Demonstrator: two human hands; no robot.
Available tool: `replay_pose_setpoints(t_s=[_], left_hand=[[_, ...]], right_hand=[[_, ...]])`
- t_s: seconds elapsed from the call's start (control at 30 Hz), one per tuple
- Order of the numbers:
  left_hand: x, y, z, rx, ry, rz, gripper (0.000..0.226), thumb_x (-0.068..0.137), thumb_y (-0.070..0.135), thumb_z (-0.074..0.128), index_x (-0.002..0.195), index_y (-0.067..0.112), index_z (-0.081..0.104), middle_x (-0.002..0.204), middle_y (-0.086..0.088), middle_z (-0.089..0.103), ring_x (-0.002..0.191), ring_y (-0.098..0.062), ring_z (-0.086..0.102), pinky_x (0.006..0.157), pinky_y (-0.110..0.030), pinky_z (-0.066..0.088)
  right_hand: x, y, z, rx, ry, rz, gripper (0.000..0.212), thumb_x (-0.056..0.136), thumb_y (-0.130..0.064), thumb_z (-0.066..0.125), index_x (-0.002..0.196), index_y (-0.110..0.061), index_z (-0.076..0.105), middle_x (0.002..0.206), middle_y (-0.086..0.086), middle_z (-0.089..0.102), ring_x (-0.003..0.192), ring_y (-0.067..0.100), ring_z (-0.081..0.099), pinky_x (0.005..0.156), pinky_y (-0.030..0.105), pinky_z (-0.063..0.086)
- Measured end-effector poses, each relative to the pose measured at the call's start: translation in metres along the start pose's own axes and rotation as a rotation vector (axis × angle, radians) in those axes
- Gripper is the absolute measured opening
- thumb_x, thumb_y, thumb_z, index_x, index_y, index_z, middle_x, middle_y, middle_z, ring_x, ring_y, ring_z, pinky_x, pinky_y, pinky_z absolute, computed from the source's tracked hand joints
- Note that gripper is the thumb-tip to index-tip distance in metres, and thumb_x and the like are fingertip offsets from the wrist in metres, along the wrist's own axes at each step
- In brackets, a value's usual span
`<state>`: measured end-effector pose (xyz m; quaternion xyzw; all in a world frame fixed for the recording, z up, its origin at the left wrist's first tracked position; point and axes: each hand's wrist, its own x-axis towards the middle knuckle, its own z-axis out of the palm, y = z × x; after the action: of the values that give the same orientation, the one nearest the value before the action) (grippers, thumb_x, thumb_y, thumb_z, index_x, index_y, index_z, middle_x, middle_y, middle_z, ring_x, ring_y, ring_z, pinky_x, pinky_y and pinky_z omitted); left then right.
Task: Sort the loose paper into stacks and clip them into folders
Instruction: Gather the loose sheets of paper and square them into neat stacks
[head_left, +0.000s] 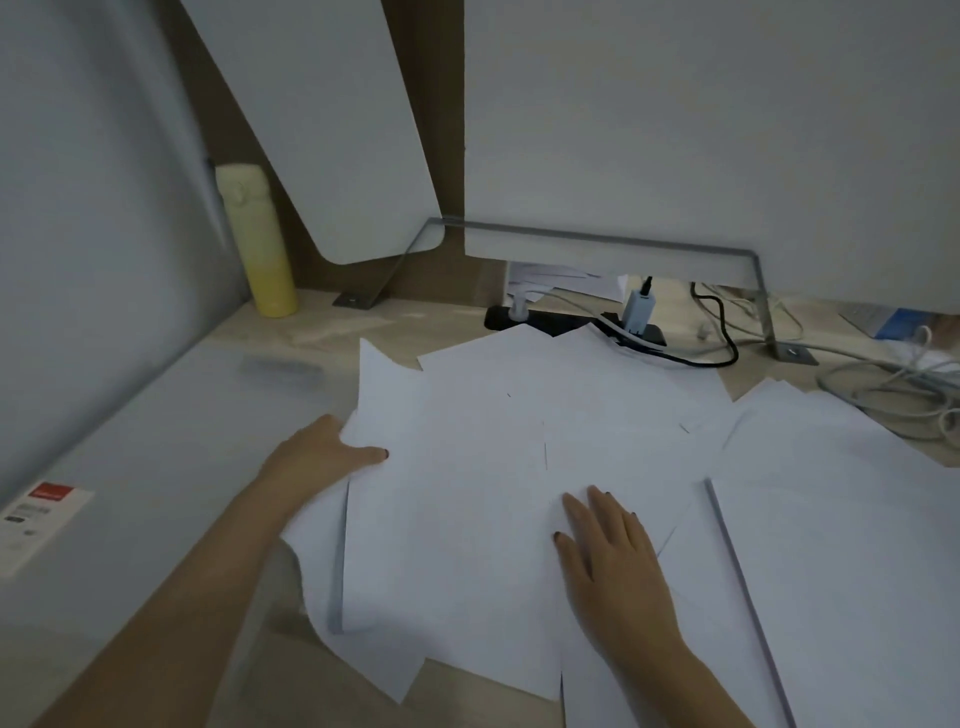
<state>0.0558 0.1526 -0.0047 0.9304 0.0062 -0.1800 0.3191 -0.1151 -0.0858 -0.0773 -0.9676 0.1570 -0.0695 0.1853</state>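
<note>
Pale wood-grain worktop (311, 332) runs under everything. White loose paper (467, 467) lies across its middle in overlapping, skewed sheets. Beside the heap on the left lies a flat grey-blue folder (156, 431). On the right sits a squarer stack (841, 571) of sheets. The left hand (322, 454) pinches the heap's left edge, thumb on top. The right hand (613, 556) lies flat on the sheets, fingers straight. A yellow bottle (257, 244) stands upright at the back left, and a black power strip (550, 319) sits behind the paper. A red-and-white label (44, 512) marks the folder's near end.
</note>
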Motion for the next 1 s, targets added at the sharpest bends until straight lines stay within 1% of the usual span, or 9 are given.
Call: replay_pose_setpoints(t_s=[0.13,0.17,0.23,0.3,0.4,0.5,0.67,0.8,1.0], left_hand=[[-0.017,0.002,0.005,-0.367,-0.161,0.026,0.043,0.081,0.021,0.072,0.119,0.010,0.056,0.107,-0.004,0.061,0.084,-0.018,0.060,0.071,-0.028,0.046],[-0.022,0.001,0.007,-0.419,-0.198,0.026,0.041,0.080,0.021,0.073,0.116,0.011,0.056,0.109,-0.002,0.062,0.085,-0.018,0.062,0.072,-0.028,0.048],[-0.026,-0.003,0.016,-0.493,-0.263,-0.005,0.048,0.080,0.019,0.073,0.123,0.008,0.056,0.116,-0.006,0.065,0.098,-0.024,0.064,0.086,-0.035,0.050],[-0.031,-0.003,0.028,-0.478,-0.208,0.002,0.045,0.084,0.012,0.067,0.126,0.004,0.054,0.119,-0.005,0.061,0.103,-0.024,0.060,0.094,-0.033,0.045],[-0.034,0.001,0.040,-0.284,-0.054,0.101,0.045,0.081,0.018,0.071,0.122,0.008,0.057,0.117,-0.005,0.060,0.098,-0.019,0.056,0.087,-0.027,0.042],[-0.033,0.003,0.041,-0.264,-0.103,0.087,0.063,0.067,0.031,0.076,0.124,0.012,0.055,0.121,-0.005,0.061,0.107,-0.023,0.059,0.095,-0.032,0.046],[-0.033,0.009,0.037,-0.231,-0.132,0.098,0.047,0.085,0.019,0.065,0.128,0.009,0.051,0.126,-0.007,0.059,0.102,-0.020,0.056,0.089,-0.028,0.042],[-0.044,-0.004,0.038,-0.093,-0.089,0.088,0.055,0.086,0.033,0.061,0.134,0.014,0.044,0.135,-0.002,0.051,0.122,-0.022,0.050,0.101,-0.030,0.039],[-0.053,-0.002,0.039,-0.331,-0.073,0.066,0.048,0.088,0.018,0.062,0.132,0.012,0.047,0.124,-0.004,0.057,0.113,-0.022,0.054,0.091,-0.026,0.039]], right_hand=[[-0.001,0.000,-0.001,0.009,-0.006,0.018,0.076,0.078,-0.056,-0.005,0.145,-0.032,0.022,0.157,-0.007,0.014,0.144,0.010,0.007,0.115,0.024,-0.004],[-0.001,0.000,-0.002,0.016,-0.008,0.018,0.073,0.081,-0.055,-0.003,0.145,-0.031,0.023,0.157,-0.007,0.014,0.144,0.010,0.007,0.115,0.024,-0.004],[-0.001,0.001,-0.003,0.042,-0.014,0.017,0.059,0.091,-0.049,0.010,0.145,-0.030,0.024,0.157,-0.007,0.014,0.145,0.010,0.007,0.116,0.025,-0.003],[-0.001,0.001,-0.005,0.059,-0.016,0.012,0.049,0.098,-0.040,0.021,0.145,-0.029,0.025,0.157,-0.007,0.014,0.145,0.009,0.007,0.117,0.025,-0.003],[-0.002,0.003,-0.005,0.078,-0.011,0.002,0.046,0.099,-0.035,0.025,0.144,-0.030,0.027,0.156,-0.008,0.016,0.144,0.008,0.007,0.117,0.025,-0.002],[-0.003,0.004,-0.005,0.099,0.001,-0.002,0.046,0.099,-0.034,0.027,0.144,-0.029,0.028,0.156,-0.008,0.017,0.145,0.009,0.008,0.117,0.025,-0.002],[-0.003,0.005,-0.003,0.100,0.008,-0.006,0.046,0.099,-0.033,0.027,0.145,-0.029,0.028,0.156,-0.008,0.016,0.145,0.008,0.007,0.115,0.024,-0.005],[-0.004,0.004,-0.004,0.102,0.012,0.001,0.046,0.099,-0.033,0.026,0.144,-0.029,0.027,0.156,-0.009,0.016,0.144,0.008,0.007,0.115,0.023,-0.006],[-0.003,0.003,-0.004,0.097,0.013,0.000,0.046,0.099,-0.033,0.026,0.145,-0.028,0.027,0.157,-0.007,0.016,0.145,0.009,0.007,0.115,0.024,-0.005]])
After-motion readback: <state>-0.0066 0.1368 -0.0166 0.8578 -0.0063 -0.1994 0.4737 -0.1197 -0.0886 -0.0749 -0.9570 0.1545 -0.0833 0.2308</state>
